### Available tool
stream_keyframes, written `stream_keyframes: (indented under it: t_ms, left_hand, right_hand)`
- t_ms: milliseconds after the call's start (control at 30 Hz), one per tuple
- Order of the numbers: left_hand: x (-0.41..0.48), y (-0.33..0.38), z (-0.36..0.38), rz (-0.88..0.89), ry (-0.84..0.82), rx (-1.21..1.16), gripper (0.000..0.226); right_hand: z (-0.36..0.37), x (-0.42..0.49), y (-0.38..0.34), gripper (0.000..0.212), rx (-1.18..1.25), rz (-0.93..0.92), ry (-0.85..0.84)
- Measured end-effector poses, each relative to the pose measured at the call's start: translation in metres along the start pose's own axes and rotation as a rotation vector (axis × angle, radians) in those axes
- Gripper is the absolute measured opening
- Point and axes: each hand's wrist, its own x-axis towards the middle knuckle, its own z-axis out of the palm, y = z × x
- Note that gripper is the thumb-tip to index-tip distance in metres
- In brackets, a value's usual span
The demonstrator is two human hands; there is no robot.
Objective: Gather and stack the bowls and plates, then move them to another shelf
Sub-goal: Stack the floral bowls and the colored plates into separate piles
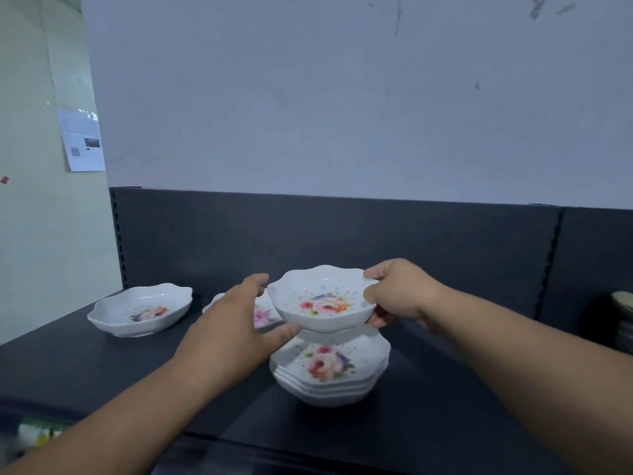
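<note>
A white bowl with a flower print [322,299] hangs in the air just above a stack of matching bowls [330,375] on the dark shelf top [445,399]. My right hand [400,293] pinches the lifted bowl's right rim, thumb on top and fingers under it. My left hand [236,323] reaches in from the left with fingers straight, its thumb touching the lifted bowl's lower left side. Behind my left hand lies another flowered bowl [263,315], mostly hidden. A fourth single bowl [142,308] sits at the far left of the shelf.
A dark back panel [342,234] rises behind the shelf, with a pale wall above. Stacked dishes [623,320] show at the right edge. A paper sheet [82,140] hangs on the left wall. A blurred green and white object [37,433] lies below the shelf at lower left.
</note>
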Motion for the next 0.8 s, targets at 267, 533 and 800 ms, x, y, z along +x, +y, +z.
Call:
stream_keyframes:
  t_ms: [267,533,800]
  left_hand:
    - [-0.042,0.023,0.021,-0.048,-0.015,0.011,0.089]
    - [-0.07,0.026,0.023,-0.073,0.03,0.031,0.084]
    - [-0.073,0.025,0.027,-0.107,-0.036,-0.001,0.084]
  right_hand:
    - [-0.008,-0.024,0.034,0.05,-0.034,-0.01,-0.078]
    - [0.009,-0.034,0.028,0.023,-0.128,0.017,-0.091]
    - [0.013,-0.03,0.029,0.025,-0.166,0.031,-0.101]
